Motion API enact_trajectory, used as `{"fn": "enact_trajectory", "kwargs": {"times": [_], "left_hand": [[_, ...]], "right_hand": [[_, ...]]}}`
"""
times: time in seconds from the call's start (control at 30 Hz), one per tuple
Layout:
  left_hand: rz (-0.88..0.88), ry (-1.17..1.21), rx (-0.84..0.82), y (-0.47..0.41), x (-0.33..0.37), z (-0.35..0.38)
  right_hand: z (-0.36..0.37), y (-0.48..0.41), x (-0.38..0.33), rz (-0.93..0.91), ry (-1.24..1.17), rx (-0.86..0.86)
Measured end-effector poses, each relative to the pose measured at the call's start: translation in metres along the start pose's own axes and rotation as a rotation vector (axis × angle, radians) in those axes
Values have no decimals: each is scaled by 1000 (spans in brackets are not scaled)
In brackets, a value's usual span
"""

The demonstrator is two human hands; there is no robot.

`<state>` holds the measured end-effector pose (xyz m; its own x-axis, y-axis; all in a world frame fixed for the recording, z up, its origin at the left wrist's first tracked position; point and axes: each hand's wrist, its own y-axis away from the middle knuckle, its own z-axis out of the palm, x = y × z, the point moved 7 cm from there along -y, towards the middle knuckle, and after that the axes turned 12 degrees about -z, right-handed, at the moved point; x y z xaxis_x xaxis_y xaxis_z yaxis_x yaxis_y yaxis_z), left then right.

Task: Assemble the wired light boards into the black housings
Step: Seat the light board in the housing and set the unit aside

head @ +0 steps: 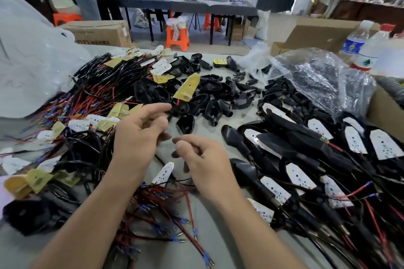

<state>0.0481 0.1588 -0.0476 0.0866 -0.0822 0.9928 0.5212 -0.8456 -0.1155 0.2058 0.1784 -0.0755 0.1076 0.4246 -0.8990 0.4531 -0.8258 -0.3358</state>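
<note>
Left forearm (pixel 87 220) and right forearm (pixel 258 225) come in from the bottom edge, with loose red leads (pixel 192 231) with blue crimps on the table between them. Left hand (pixel 140 135) is up and centre. Its fingers are curled, and index and thumb pinch the near end of a black housing (pixel 182 108). Right hand (pixel 203 159) sits just below and right of the left, apart from it. Its fingers are curled and the thumb is pressed to the index. What it holds, if anything, cannot be told; a thin black wire runs under it, contact unclear.

Key relation: the yellow board (pixel 188 88) lies up and right of the left fingertips, just beyond them. It stands tilted out of the housing. Its long axis runs from the narrow wired end at lower left to the broad end at upper right. A red wire drops from the narrow end into the housing. The left hand is clearly the nearer one; the right is further back, toward the camera.

Judgement: the board is not yet seated. The next move probably pulls its wire through and lays the board down flat into the housing.

Around: wired board pile (pixel 98 85) at left, empty housing pile (pixel 218 94) in the centre, finished units (pixel 306 148) at right.
</note>
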Motion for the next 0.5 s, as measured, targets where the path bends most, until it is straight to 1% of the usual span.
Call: {"fn": "enact_trajectory", "kwargs": {"times": [0.03, 0.1, 0.17, 0.27, 0.3, 0.37, 0.4, 0.43, 0.5], "left_hand": [[-1, 31, -74, 5, 2, 10], [36, -38, -168, 15, 7, 25], [32, -88, -232, 20, 8, 34], [4, 4, -295, 24, 12, 37], [34, -21, -273, 24, 11, 35], [66, -212, -193, 24, 6, 30], [20, -281, -186, 22, 0, 28], [-65, -290, -234, 19, -8, 29], [-231, -295, -440, 18, -21, 35]], "right_hand": [[2, 0, 1, 26, -62, -25], [3, -1, 5, 80, -78, -44], [0, -1, 11, 127, -111, -2], [-11, -1, 10, 127, -338, 156], [-19, -3, 9, 120, -402, 239], [-42, -6, 7, 79, -490, 409], [-55, -8, 5, 38, -493, 471], [-68, -9, 1, -11, -474, 520], [-94, -8, -4, -101, -436, 618]]}}
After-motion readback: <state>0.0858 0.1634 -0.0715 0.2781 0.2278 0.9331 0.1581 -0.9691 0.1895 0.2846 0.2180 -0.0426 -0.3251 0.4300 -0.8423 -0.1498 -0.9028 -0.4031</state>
